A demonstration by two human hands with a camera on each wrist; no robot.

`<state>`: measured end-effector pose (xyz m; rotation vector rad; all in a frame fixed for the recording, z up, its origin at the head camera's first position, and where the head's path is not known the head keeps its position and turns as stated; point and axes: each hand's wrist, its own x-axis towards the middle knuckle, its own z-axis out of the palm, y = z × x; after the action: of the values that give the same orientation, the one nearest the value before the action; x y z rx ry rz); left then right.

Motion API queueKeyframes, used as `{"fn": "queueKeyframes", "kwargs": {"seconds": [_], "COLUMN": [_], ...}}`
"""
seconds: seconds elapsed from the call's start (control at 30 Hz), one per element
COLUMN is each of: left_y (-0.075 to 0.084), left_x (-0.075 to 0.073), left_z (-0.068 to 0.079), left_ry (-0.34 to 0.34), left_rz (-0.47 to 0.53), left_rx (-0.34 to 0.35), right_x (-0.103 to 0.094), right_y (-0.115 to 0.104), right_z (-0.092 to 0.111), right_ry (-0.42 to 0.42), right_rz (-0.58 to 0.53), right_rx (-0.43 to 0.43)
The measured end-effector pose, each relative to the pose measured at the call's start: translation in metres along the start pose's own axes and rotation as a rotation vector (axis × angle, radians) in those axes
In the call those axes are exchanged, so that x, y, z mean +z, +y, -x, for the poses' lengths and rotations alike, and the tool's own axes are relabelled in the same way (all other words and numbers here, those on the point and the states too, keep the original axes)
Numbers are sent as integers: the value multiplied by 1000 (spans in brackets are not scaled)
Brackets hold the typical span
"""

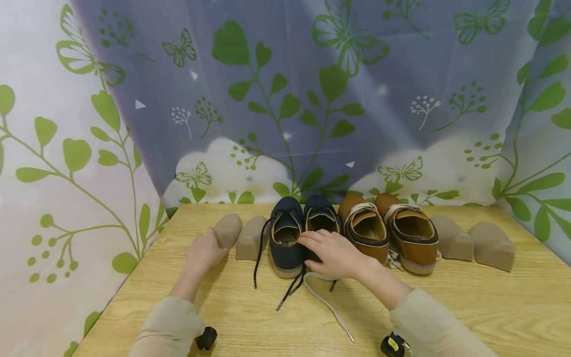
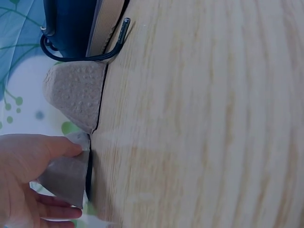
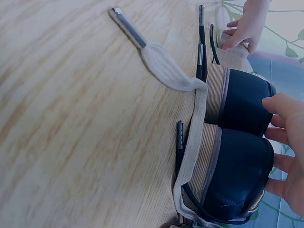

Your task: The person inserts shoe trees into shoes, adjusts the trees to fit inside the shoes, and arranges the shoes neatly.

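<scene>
- The person's left hand [image 1: 205, 251] pinched a beige, rounded, pulp-like shoe form [image 1: 229, 230], left of the navy leather shoes [image 1: 286, 257].
- The right hand [image 1: 333, 254] touched these shoes; whether clamped, I could not tell.
- Loose black cord lace [image 2: 102, 57] beside them might snag, if dragged.

The head view is bright and fairly even, warm across the table [image 1: 401, 310]; shadows are soft-edged, gathering beneath the navy shoes [image 1: 287, 259], which read nearly black with little detail; the light's direction is hard to tell; both wrist views are cooler and hazier, a bluish cast tinting their outer parts; there the wood looks washed out, with a pale sheen and smeared, softened grain.
</scene>
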<state>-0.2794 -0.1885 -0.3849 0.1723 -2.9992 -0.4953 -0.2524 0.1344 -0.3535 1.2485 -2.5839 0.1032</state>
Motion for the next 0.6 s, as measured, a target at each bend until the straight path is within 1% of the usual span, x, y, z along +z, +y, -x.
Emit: {"fn": "queueKeyframes", "kwargs": {"seconds": [0.2, 0.3, 0.43, 0.6], "left_y": [-2, -5, -7, -5], "left_x": [-6, -10, -16, -22], "left_z": [1, 0, -2, -5], "left_ry": [41, 53, 80, 164], "left_rz": [96, 138, 155, 161], "left_rx": [16, 13, 6, 24], "right_x": [1, 1, 1, 1], "right_y": [1, 0, 0, 1], "right_z": [0, 0, -1, -1], "right_ry": [-2, -7, -5, -9], "right_rz": [-2, -14, -24, -25], "right_rx": [-2, 1, -8, -5]}}
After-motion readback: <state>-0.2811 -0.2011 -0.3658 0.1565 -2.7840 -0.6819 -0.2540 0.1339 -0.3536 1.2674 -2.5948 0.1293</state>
